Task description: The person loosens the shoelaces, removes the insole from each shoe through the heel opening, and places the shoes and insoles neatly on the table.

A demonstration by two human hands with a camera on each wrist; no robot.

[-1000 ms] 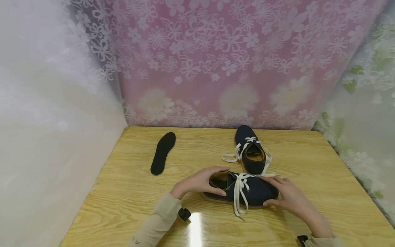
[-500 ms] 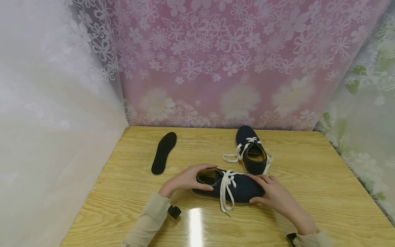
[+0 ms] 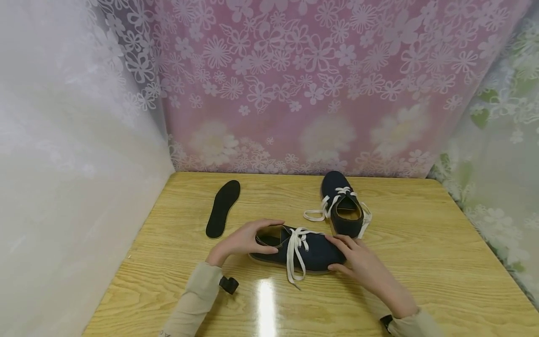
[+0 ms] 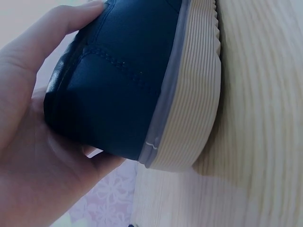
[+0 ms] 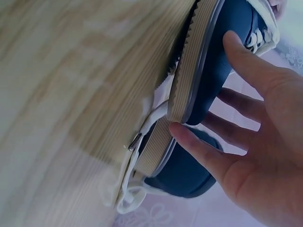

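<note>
A navy lace-up canvas shoe (image 3: 317, 252) lies sideways near the middle of the table, its toe to the right and white laces (image 3: 294, 255) trailing over its near side. My left hand (image 3: 246, 241) grips it at the heel, thumb on the near side and fingers beyond the opening. The left wrist view shows the heel's ribbed tan sole (image 4: 189, 94) close over the wood. Around the toe, my right hand (image 3: 364, 267) holds the other end, fingers spread over the front in the right wrist view.
The matching navy shoe (image 3: 347, 228) stands behind the right hand, toe toward the back, its laces loose. A black insole (image 3: 223, 209) lies at the back left of the wooden table (image 3: 168, 276). Floral curtains (image 3: 294, 93) hang around the back and sides.
Both hands have moved left and slightly back with the shoe between them. The other shoe and the insole have stayed in place.
</note>
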